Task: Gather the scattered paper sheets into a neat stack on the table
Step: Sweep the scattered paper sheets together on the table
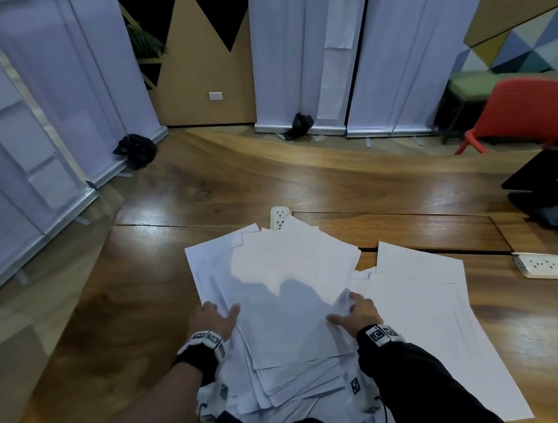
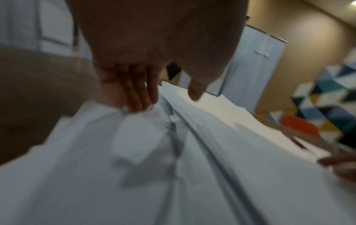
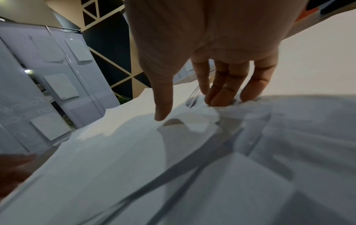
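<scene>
A loose pile of white paper sheets [image 1: 278,280] lies fanned out on the wooden table [image 1: 111,332] in front of me. My left hand [image 1: 221,312] is at the pile's left edge, with straight fingers [image 2: 142,103] against the lower sheets and the thumb over the top sheet. My right hand [image 1: 344,309] presses its fingertips [image 3: 221,100] into the sheet edges on the right side, the thumb held just above the paper. More sheets [image 1: 431,326] lie spread flat to the right of the pile. Both wrist views are blurred.
A white power strip [image 1: 548,266] lies at the right, and a table socket [image 1: 279,216] peeks out behind the pile. A black device on a stand [image 1: 552,175] sits at the far right. A red chair [image 1: 525,109] and white banner stands [image 1: 55,131] surround the table.
</scene>
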A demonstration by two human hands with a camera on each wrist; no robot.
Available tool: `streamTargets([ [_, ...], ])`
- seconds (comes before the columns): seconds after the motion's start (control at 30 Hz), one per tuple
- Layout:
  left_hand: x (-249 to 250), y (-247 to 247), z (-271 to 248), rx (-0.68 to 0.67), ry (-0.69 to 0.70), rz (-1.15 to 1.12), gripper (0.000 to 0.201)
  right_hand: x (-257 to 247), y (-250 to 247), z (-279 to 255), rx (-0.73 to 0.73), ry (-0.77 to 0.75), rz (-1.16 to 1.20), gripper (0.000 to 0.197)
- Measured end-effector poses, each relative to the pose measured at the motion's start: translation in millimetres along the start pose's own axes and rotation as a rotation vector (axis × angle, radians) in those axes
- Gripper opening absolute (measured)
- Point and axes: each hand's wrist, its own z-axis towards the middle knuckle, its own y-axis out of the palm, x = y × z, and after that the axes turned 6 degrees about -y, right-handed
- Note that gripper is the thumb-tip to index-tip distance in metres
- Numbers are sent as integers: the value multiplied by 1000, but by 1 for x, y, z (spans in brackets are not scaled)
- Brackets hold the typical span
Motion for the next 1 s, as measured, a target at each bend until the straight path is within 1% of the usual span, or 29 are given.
streamTargets([
  [0.03, 4, 1, 1, -90, -49, -34, 79, -4, 1, 1, -7, -16, -7, 90],
  [0.07, 9, 1, 0, -146, -65, -74, 85, -7, 2, 2, -15, -31, -22, 87],
  [0.1, 14, 3, -2, -194, -52, -96, 89, -10, 4, 2, -28, -43, -36, 85],
  [0.17, 22, 8, -6, -287, -18, -54, 91, -13, 6, 4, -51, -55, -50, 87],
  [0.2, 24, 10, -7, -305, -1, 10, 87, -12, 7, 5, -54, -58, -37, 89],
  [0.27, 21, 13, -8, -285, 59, 176, 70, -7, 9, 13, -38, -67, 21, 89],
  [0.33, 19, 11, -9, -197, 121, 318, 61, -4, 8, 17, -2, -64, 93, 90],
  [0.37, 19, 9, -9, -143, 148, 349, 58, -4, 7, 17, 13, -54, 144, 92],
  [0.43, 20, 7, -9, -87, 192, 298, 51, -7, 7, 16, -3, -32, 217, 99],
  [0.47, 19, 9, -9, -103, 232, 263, 57, -10, 8, 16, -26, -28, 224, 100],
  [0.5, 20, 11, -9, -152, 282, 239, 71, -12, 9, 14, -49, -32, 226, 97],
  [0.57, 22, 13, -15, -217, 361, 197, 93, -17, 9, 12, -76, -49, 189, 89],
  [0.6, 23, 13, -17, -218, 374, 138, 99, -20, 7, 11, -80, -54, 171, 84],
  [0.63, 23, 12, -17, -226, 342, 27, 102, -21, 7, 11, -73, -66, 164, 79],
  [0.67, 25, 10, -16, -247, 273, -96, 100, -22, 7, 13, -60, -86, 154, 75],
  [0.73, 24, 7, -12, -295, 141, -207, 86, -18, 11, 22, -54, -147, 166, 65],
  [0.8, 19, 7, -8, -346, 115, -163, 71, -16, 19, 28, -92, -212, 234, 60],
  [0.87, 11, 6, -3, -322, 81, -79, 61, -25, 13, 11, -131, -308, 281, 57],
  [0.93, 3, 2, 0, -257, 39, -10, 62, -31, 3, -7, -107, -406, 287, 60],
  [0.97, -2, -1, 2, -207, 25, 6, 64, -29, 0, -9, -59, -416, 253, 65],
  [1.0, -6, -1, 3, -135, 17, 8, 65, -24, -6, -9, 6, -375, 230, 68],
])
